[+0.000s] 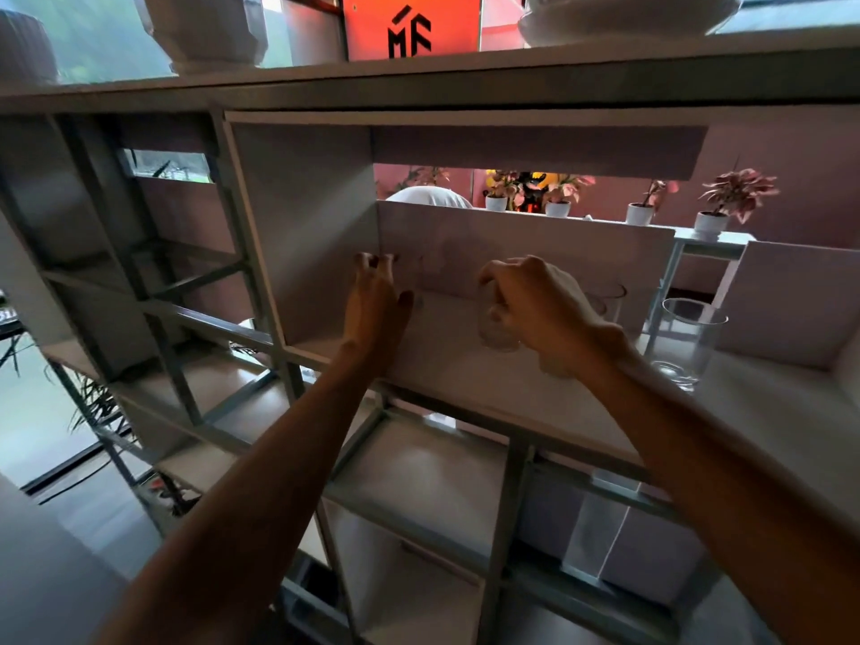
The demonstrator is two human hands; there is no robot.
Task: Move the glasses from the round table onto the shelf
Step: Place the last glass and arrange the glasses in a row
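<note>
Right hand [535, 309] grip around glass [497, 333]; left hand [377, 304] grip unclear; orange "MF" sign [412, 25] above.

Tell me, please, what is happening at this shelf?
A person reaches with both hands into one compartment of the shelf. The right hand grips a clear glass from above, low over the shelf board. The left hand is raised deeper in the compartment; whether it holds anything is too faint to tell. A tall glass already stands on the shelf to the right.
</note>
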